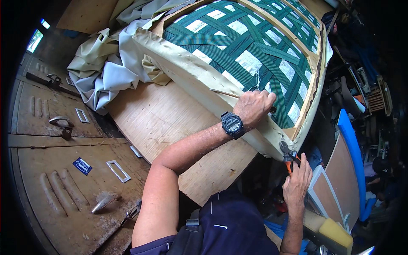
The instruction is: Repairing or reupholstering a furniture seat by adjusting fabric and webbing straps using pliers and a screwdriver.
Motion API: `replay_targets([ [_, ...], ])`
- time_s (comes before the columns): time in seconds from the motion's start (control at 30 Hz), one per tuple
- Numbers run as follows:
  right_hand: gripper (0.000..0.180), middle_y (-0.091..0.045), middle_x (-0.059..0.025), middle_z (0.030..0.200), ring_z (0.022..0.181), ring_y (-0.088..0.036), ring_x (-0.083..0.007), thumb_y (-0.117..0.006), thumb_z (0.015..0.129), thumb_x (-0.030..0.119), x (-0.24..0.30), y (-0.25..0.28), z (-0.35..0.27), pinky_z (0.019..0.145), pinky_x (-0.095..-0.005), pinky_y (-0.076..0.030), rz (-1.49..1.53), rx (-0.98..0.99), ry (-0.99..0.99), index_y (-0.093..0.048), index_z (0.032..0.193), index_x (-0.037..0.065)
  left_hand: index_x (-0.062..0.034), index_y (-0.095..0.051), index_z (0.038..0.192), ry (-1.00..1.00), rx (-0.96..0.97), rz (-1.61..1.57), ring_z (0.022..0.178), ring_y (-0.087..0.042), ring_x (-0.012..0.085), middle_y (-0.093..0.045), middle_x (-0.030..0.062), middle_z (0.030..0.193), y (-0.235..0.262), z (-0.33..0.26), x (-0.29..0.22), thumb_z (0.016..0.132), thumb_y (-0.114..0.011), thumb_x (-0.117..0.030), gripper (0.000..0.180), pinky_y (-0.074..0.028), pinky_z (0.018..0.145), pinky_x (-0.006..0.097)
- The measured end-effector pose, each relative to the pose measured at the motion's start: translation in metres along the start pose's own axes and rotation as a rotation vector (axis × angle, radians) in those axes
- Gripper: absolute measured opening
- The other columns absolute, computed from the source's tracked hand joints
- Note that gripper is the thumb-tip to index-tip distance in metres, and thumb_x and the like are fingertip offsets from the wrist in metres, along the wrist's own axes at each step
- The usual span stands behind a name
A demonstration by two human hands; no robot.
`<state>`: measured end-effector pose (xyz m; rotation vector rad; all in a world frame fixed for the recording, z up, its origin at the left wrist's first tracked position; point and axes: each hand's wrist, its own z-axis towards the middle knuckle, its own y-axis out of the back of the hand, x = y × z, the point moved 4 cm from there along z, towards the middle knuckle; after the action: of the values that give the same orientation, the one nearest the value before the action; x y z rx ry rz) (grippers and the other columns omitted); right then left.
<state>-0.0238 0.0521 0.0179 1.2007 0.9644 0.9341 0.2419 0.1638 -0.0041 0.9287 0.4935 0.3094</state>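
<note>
A padded seat frame [199,70] stands tilted in front of me, its wooden rails edged in cream cover material and crossed by green webbing straps [250,46]. My left hand [253,107], with a black watch on its wrist, is closed around a thin pointed tool [224,92] over the near rail. The tool's shaft points left; its handle is mostly hidden in my fist, so its exact kind cannot be told. At the frame's near right corner, my right hand [296,178] grips side cutters [287,154] with orange and black handles, their jaws against the cream edge.
Under the frame lies a plywood board [148,114]. Loose cream and white cover material [108,72] is bunched at the far left. Rusty metal lockers [55,157] line the left side. To the right are a blue-edged panel [346,170], yellow foam [335,233] and clutter.
</note>
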Motion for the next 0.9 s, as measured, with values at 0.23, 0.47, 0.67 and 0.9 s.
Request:
replay_targets([
  [0.23,0.034,-0.06,-0.017,0.128,0.119,-0.059,-0.0374,-0.077,0.069,0.004,0.015,0.025,-0.012,0.103,-0.0482,-0.047,0.491,0.311,0.302,-0.073,0.103,0.004,-0.0084,-0.058,0.102,-0.007,-0.002,0.001,0.082,-0.071,0.0258,-0.066,0.0082,0.086,0.002,0.001,-0.002,0.094,-0.063,-0.012,0.01,-0.056,0.066,0.04],
  [0.47,0.033,-0.055,-0.0224,0.141,0.128,-0.054,-0.0418,-0.078,0.079,0.008,-0.003,0.014,-0.013,0.109,-0.0506,-0.043,0.374,0.097,0.043,-0.071,0.111,0.0,-0.0082,-0.059,0.1,-0.054,-0.116,-0.113,0.082,-0.072,0.0292,-0.068,0.0107,0.088,0.006,-0.002,0.001,0.091,-0.062,-0.01,0.01,-0.056,0.069,0.042],
  [0.67,0.044,-0.047,-0.0277,0.148,0.138,-0.045,-0.0424,-0.075,0.08,0.01,-0.02,0.009,-0.004,0.117,-0.0592,-0.035,0.071,-0.051,-0.05,-0.069,0.122,-0.001,-0.0103,-0.054,0.099,-0.033,-0.069,-0.039,0.084,-0.069,0.0303,-0.067,0.0087,0.089,0.002,0.001,0.001,0.085,-0.07,-0.01,0.021,-0.053,0.068,0.044],
  [0.9,0.041,-0.045,-0.0284,0.15,0.138,-0.045,-0.0424,-0.074,0.084,0.011,-0.015,-0.004,0.006,0.117,-0.0616,-0.034,0.066,-0.1,-0.085,-0.068,0.123,-0.002,-0.009,-0.056,0.102,-0.05,0.002,0.0,0.084,-0.07,0.0287,-0.066,0.0079,0.088,0.005,0.003,-0.002,0.087,-0.068,-0.008,0.019,-0.055,0.07,0.042],
])
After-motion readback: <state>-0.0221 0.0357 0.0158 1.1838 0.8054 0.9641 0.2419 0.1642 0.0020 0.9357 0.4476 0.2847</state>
